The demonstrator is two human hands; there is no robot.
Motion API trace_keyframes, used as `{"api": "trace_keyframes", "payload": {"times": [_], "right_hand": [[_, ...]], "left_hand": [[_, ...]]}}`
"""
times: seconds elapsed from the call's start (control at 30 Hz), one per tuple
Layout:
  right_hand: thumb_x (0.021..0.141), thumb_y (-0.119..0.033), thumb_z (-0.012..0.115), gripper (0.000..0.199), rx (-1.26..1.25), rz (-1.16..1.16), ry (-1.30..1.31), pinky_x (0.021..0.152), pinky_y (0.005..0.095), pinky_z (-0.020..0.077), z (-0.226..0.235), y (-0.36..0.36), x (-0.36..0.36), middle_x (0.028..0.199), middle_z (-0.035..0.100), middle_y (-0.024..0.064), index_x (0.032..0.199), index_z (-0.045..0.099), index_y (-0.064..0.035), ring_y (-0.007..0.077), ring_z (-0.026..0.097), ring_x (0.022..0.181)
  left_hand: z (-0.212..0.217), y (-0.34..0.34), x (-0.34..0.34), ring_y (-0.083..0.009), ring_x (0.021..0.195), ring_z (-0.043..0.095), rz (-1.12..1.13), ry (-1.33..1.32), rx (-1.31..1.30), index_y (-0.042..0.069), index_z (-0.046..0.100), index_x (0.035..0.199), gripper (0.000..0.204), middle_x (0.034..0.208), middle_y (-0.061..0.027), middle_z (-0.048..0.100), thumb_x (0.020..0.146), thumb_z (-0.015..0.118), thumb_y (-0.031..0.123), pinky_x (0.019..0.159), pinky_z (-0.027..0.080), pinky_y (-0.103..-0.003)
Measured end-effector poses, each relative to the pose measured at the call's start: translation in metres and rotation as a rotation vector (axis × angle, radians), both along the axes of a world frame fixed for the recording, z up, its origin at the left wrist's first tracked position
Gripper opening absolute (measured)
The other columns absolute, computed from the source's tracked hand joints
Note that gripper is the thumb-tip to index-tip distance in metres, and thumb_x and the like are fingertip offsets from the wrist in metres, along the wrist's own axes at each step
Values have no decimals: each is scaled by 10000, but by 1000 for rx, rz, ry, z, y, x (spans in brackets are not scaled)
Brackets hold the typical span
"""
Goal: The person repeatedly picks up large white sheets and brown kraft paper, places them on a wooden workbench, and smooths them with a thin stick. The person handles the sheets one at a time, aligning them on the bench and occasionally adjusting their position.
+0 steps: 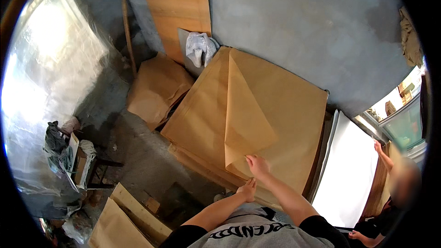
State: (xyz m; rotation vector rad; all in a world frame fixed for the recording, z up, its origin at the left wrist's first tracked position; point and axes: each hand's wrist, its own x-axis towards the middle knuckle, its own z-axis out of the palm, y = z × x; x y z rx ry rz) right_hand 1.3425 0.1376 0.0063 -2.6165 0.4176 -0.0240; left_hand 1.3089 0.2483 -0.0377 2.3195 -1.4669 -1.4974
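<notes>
A large brown paper sheet [248, 115] lies on a wide stack of similar brown sheets [289, 96], partly lifted and folded over into a pointed flap. My right hand [259, 166] pinches the flap's near edge between thumb and fingers. Just below it, at the front edge of the stack, is my left hand [248, 190]. Its fingers are drawn together, and what they hold, if anything, is hidden.
To the right, a person's hand [377, 146] touches a large white sheet [347, 170]. Brown-wrapped bundle [158, 87] and wooden board [177, 14] stand by the grey wall. A cloth-laden stool [87, 165] is left; brown boards [121, 220] lie lower left.
</notes>
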Motion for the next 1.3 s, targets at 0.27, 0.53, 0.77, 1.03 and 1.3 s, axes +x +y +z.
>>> {"api": "trace_keyframes", "payload": {"times": [0.27, 0.53, 0.77, 1.03, 1.3], "right_hand": [[801, -145, 461, 246, -362, 115, 106, 603, 369, 484, 1, 40, 20, 865, 541, 87, 1015, 507, -33, 232, 533, 837], [738, -145, 507, 326, -577, 231, -18, 522, 282, 453, 6, 43, 15, 797, 505, 10, 1059, 501, -85, 150, 502, 781], [738, -145, 512, 338, -441, 155, 315, 566, 307, 485, 8, 63, 31, 863, 536, -1, 1075, 490, -131, 177, 517, 864], [762, -110, 507, 463, -284, 88, 712, 638, 321, 499, 29, 66, 50, 932, 551, 59, 1205, 407, -197, 225, 549, 884], [760, -79, 498, 379, -196, -86, 706, 622, 358, 466, 48, 45, 105, 768, 559, 96, 1103, 521, -237, 263, 571, 734]], "left_hand": [[-20, -10, 24, -305, 1232, 240, -38, 395, 28, 30, 219, 1301, 714, 1317, -185, 274, 760, 550, 358, 1003, 238, -372], [-11, -7, 54, -308, 1198, 296, 1, 706, -75, 36, 267, 1282, 669, 1291, -188, 317, 759, 550, 342, 982, 267, -368], [15, 17, 96, -312, 1168, 346, 44, 987, -203, 41, 308, 1266, 632, 1268, -191, 354, 757, 550, 327, 964, 293, -366], [21, 95, 186, -284, 1044, 469, -13, 849, -222, 38, 375, 1226, 587, 1152, -195, 474, 783, 522, 394, 884, 363, -342], [20, 185, 324, -152, 906, 537, 681, 874, -407, 40, 491, 1087, 311, 984, -79, 568, 815, 539, 184, 787, 420, -286]]}}
